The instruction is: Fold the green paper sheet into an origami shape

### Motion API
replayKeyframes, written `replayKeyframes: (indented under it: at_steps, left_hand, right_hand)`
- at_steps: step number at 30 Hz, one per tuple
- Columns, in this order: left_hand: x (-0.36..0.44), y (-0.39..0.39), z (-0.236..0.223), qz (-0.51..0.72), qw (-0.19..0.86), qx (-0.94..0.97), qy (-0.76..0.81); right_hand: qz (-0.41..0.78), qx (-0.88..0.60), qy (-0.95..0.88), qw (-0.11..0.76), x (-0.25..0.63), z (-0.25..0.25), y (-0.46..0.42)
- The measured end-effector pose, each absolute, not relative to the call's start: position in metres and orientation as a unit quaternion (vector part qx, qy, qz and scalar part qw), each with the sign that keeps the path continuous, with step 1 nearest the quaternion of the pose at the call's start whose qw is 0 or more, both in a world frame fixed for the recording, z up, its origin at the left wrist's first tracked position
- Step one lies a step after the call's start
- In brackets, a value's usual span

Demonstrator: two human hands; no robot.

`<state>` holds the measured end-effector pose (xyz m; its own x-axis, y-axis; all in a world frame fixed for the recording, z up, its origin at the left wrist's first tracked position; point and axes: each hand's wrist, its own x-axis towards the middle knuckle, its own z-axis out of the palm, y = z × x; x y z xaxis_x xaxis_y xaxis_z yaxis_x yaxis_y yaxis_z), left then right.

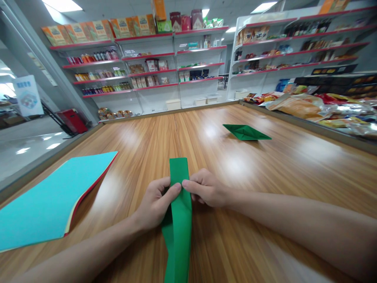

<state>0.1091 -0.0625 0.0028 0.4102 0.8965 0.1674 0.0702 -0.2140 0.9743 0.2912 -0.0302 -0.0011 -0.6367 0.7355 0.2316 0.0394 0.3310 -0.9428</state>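
A long folded strip of green paper (pixel 182 220) runs from the bottom edge of the view up to the middle of the wooden table. My left hand (pixel 156 201) pinches it from the left, thumb on top and fingers underneath. From the right, my right hand (pixel 207 188) grips the same strip, its thumb tip close to the left thumb. Near the lower part, a layer of the paper stands apart on the left side. Farther back on the right lies a folded green paper piece (pixel 246 133) with pointed ends, touched by neither hand.
A stack of coloured paper (pixel 55 196), turquoise on top, lies at the left of the table (pixel 141 145). Packaged snacks (pixel 309 106) are heaped beyond the right edge. Stocked shelves (pixel 153 70) stand behind, and a red hand truck (pixel 72 122) is on the floor at left.
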Motion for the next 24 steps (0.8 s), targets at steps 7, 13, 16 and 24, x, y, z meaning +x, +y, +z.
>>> replayKeyframes:
  at_steps: [7, 13, 16, 24]
  left_hand:
    - [0.116, -0.068, 0.006, 0.352, 0.511, 0.704, 0.346]
    - [0.121, -0.067, 0.009, 0.315, 0.521, 0.703, 0.368]
    - [0.119, -0.065, 0.008, 0.336, 0.509, 0.698, 0.376]
    - [0.109, -0.057, -0.003, 0.469, 0.423, 0.630, 0.452]
  right_hand:
    - [0.557, -0.281, -0.662, 0.415, 0.297, -0.004, -0.020]
    - [0.504, -0.309, -0.655, 0.471, 0.298, -0.002, -0.017]
    - [0.524, -0.308, -0.652, 0.453, 0.298, -0.004, -0.017]
    - [0.534, -0.235, -0.775, 0.243, 0.294, -0.003, -0.026]
